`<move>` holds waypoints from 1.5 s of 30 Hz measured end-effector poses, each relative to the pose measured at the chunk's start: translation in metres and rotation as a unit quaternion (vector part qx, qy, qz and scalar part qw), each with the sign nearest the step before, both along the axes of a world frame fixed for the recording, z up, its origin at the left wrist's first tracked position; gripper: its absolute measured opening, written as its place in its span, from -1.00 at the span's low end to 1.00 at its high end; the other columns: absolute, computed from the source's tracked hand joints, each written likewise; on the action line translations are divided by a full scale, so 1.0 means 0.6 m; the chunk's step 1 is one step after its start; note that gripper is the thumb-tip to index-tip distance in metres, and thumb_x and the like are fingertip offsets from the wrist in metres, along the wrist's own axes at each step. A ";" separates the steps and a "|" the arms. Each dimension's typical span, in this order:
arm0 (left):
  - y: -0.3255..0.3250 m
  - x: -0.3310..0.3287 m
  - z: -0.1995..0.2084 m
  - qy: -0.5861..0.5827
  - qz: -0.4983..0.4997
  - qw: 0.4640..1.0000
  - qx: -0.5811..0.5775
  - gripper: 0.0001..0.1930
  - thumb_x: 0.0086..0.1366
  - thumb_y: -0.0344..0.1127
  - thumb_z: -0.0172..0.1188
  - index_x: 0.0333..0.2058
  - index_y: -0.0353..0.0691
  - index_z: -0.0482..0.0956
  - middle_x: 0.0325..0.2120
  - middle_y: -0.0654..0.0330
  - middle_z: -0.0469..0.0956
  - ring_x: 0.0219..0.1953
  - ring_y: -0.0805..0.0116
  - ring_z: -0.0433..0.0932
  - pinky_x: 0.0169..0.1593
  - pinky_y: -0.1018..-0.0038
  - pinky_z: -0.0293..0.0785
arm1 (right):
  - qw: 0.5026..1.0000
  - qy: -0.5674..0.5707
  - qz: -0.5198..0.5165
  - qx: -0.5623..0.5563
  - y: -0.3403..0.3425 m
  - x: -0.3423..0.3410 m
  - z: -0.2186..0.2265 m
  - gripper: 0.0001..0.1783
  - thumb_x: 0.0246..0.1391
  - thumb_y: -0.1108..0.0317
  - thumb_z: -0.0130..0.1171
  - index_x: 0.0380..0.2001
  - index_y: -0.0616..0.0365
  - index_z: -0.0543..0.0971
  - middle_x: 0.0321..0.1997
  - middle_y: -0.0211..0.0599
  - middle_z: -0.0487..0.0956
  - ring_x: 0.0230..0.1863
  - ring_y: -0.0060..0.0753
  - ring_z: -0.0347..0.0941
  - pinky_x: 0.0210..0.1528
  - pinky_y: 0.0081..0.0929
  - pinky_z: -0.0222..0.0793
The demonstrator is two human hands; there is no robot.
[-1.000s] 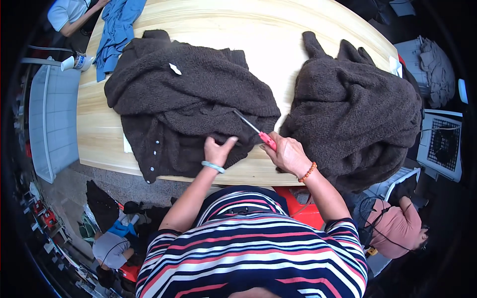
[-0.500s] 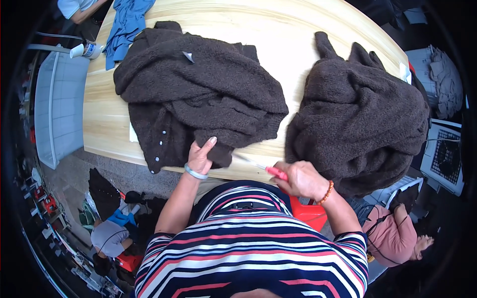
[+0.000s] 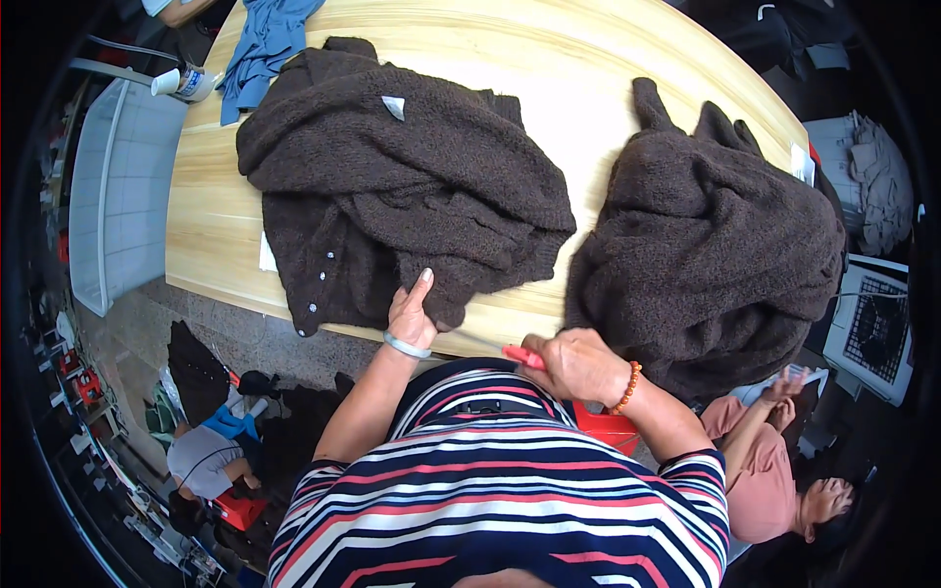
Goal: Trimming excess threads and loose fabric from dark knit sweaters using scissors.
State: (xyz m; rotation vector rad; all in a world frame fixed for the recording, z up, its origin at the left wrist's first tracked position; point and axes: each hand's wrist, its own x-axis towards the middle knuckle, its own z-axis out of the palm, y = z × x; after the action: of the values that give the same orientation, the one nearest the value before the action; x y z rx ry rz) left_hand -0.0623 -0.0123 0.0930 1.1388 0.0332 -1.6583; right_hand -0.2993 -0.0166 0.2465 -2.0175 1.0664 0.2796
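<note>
A dark brown knitted cardigan [image 3: 421, 147] lies bunched on the wooden table, with several shiny buttons [image 3: 323, 276] down its left edge and a small white label [image 3: 394, 108] on top. My left hand [image 3: 412, 318] pinches the near edge of this cardigan, thumb on top. In my right hand [image 3: 580, 365] is a red-handled tool [image 3: 520, 357] with a thin metal shaft; its tip reaches toward the cloth by my left hand. Blur hides the tip's shape and whether it touches. A second brown knitted garment [image 3: 716, 235] lies heaped on the right.
Blue cloth [image 3: 267, 49] lies at the table's far left, beside a white cup [image 3: 167, 83]. A pale tub [image 3: 127, 196] stands left of the table. Beneath my right forearm is a red stool [image 3: 606, 428]. Co-workers sit behind me, one in pink [image 3: 760, 461], one in grey [image 3: 204, 461].
My right hand and the tool have moved slightly left and down, closer to my left hand. My left hand still grips the cardigan edge. The whole view has shifted a little.
</note>
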 end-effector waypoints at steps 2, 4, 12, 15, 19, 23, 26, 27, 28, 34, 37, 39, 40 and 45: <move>0.014 0.014 -0.023 0.029 -0.018 0.999 0.006 -0.67 0.32 -0.39 0.16 0.03 -0.33 0.44 -0.10 0.07 0.57 -0.06 0.18 0.58 0.08 0.22 0.51 | 0.998 0.015 -0.033 -0.051 -0.003 0.000 -0.002 -0.66 0.17 0.10 0.07 -0.33 0.21 0.52 -0.67 -0.02 0.53 -0.55 0.01 0.55 -0.50 -0.14 0.45; 0.015 0.015 -0.018 0.031 -0.030 0.999 0.026 -0.67 0.33 -0.38 0.16 0.03 -0.35 0.44 -0.11 0.06 0.57 -0.08 0.18 0.59 0.06 0.24 0.51 | 1.000 -0.006 0.015 0.002 0.002 0.003 0.001 -0.68 0.16 0.13 0.08 -0.31 0.21 0.53 -0.65 -0.03 0.54 -0.56 0.01 0.55 -0.49 -0.15 0.45; 0.097 0.033 -0.019 -0.282 -0.364 0.881 -0.105 -0.76 0.31 -0.31 0.17 -0.28 -0.45 0.59 -0.41 0.15 0.66 -0.31 0.53 0.53 -0.21 0.49 0.46 | 0.987 -0.124 -0.102 -0.009 -0.059 0.056 -0.014 -0.69 0.11 0.22 0.19 -0.13 0.13 0.49 -0.48 -0.01 0.57 -0.41 0.07 0.54 -0.36 -0.14 0.45; 0.094 0.035 0.025 -0.349 -0.420 0.828 -0.128 -0.76 0.31 -0.31 0.16 -0.24 -0.42 0.58 -0.37 0.14 0.66 -0.32 0.50 0.53 -0.20 0.46 0.47 | 0.974 -0.221 -0.039 0.010 -0.091 0.112 -0.086 -0.64 0.08 0.24 0.18 -0.06 0.09 0.49 -0.24 -0.03 0.60 -0.21 0.08 0.55 -0.21 -0.09 0.47; 0.105 0.056 0.036 -0.356 -0.459 0.807 -0.110 -0.74 0.29 -0.29 0.16 -0.20 -0.42 0.57 -0.30 -0.01 0.66 -0.25 0.30 0.62 -0.15 0.40 0.49 | 0.981 -0.156 -0.073 -0.088 -0.179 0.155 -0.173 -0.58 0.03 0.23 0.22 0.00 0.03 0.50 -0.11 -0.06 0.59 -0.12 0.06 0.54 -0.10 -0.14 0.47; 0.130 0.084 0.019 -0.402 -0.433 0.798 -0.118 -0.71 0.27 -0.28 0.16 -0.18 -0.42 0.55 -0.27 -0.10 0.64 -0.17 0.08 0.63 -0.12 0.34 0.49 | 0.933 -0.073 -0.264 -0.236 -0.282 0.088 -0.182 -0.51 0.04 0.28 0.21 0.09 -0.03 0.47 0.09 -0.04 0.49 0.01 0.06 0.48 0.03 -0.17 0.43; 0.125 0.095 0.022 -0.436 -0.441 0.783 -0.052 -0.66 0.26 -0.24 0.19 -0.10 -0.40 0.53 -0.22 -0.10 0.63 -0.15 0.11 0.62 -0.07 0.33 0.48 | 0.930 -0.053 -0.223 -0.288 -0.283 0.039 -0.159 -0.50 0.10 0.27 0.15 0.14 -0.07 0.40 0.22 -0.11 0.39 0.03 0.08 0.48 0.05 -0.14 0.43; 0.120 0.093 0.014 -0.435 -0.350 0.827 -0.066 -0.61 0.26 -0.21 0.20 -0.06 -0.40 0.51 -0.19 -0.06 0.62 -0.15 0.15 0.61 -0.04 0.33 0.48 | 0.937 -0.069 -0.197 -0.279 -0.268 0.023 -0.155 -0.50 0.09 0.30 0.17 0.13 -0.06 0.41 0.18 -0.11 0.41 0.02 0.11 0.48 0.06 -0.13 0.41; 0.113 0.091 0.002 -0.428 -0.256 0.863 -0.081 -0.57 0.27 -0.18 0.22 -0.02 -0.40 0.48 -0.16 -0.03 0.62 -0.14 0.19 0.61 -0.02 0.34 0.47 | 0.950 -0.088 -0.182 -0.239 -0.249 0.019 -0.133 -0.50 0.07 0.31 0.20 0.12 -0.04 0.42 0.11 -0.05 0.45 -0.02 0.14 0.48 0.03 -0.12 0.42; -0.044 0.084 -0.069 -0.004 0.017 0.999 0.039 -0.66 0.32 -0.39 0.15 0.05 -0.32 0.47 -0.04 0.12 0.54 0.00 0.34 0.51 0.15 0.42 0.40 | 0.989 -0.020 -0.133 -0.059 -0.131 0.049 -0.049 -0.51 0.09 0.30 0.20 0.09 0.10 0.40 -0.44 0.12 0.55 -0.35 0.19 0.53 -0.29 -0.10 0.42; -0.078 0.066 -0.036 0.043 0.056 0.997 -0.023 -0.72 0.29 -0.50 0.15 -0.01 -0.33 0.49 -0.14 0.15 0.58 -0.09 0.38 0.55 0.07 0.44 0.47 | 0.987 -0.042 -0.144 -0.057 -0.114 0.059 -0.017 -0.53 0.07 0.34 0.20 0.08 0.11 0.41 -0.46 0.10 0.53 -0.37 0.17 0.52 -0.32 -0.13 0.41; -0.090 0.055 0.015 -0.023 0.072 0.985 -0.157 -0.73 0.24 -0.64 0.14 -0.07 -0.38 0.50 -0.17 0.14 0.59 -0.16 0.46 0.57 0.00 0.57 0.50 | 0.984 -0.054 -0.161 -0.058 -0.109 0.051 0.008 -0.54 0.07 0.34 0.20 0.07 0.11 0.42 -0.46 0.09 0.53 -0.37 0.16 0.52 -0.32 -0.14 0.42; -0.091 0.052 0.031 -0.111 0.051 0.973 -0.196 -0.68 0.22 -0.69 0.11 -0.02 -0.42 0.48 -0.11 0.09 0.58 -0.08 0.42 0.55 0.06 0.55 0.47 | 0.981 -0.068 -0.173 -0.057 -0.107 0.048 0.019 -0.55 0.06 0.35 0.21 0.05 0.12 0.44 -0.46 0.08 0.54 -0.37 0.15 0.53 -0.32 -0.16 0.42; -0.077 0.046 0.050 -0.395 -0.012 0.869 -0.299 -0.41 0.22 -0.73 0.04 0.25 -0.46 0.20 0.02 0.09 0.52 0.03 0.42 0.49 0.10 0.58 0.42 | 0.991 -0.041 -0.119 -0.055 -0.090 0.043 0.049 -0.61 0.09 0.30 0.19 0.02 -0.02 0.49 -0.52 0.00 0.57 -0.43 0.04 0.56 -0.34 -0.19 0.49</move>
State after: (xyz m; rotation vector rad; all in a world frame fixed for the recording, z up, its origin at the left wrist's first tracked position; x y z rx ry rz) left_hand -0.0348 -0.0583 0.1232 1.2262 -0.9565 -0.9867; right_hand -0.2732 -0.0703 0.2761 -1.9551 1.2794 0.0125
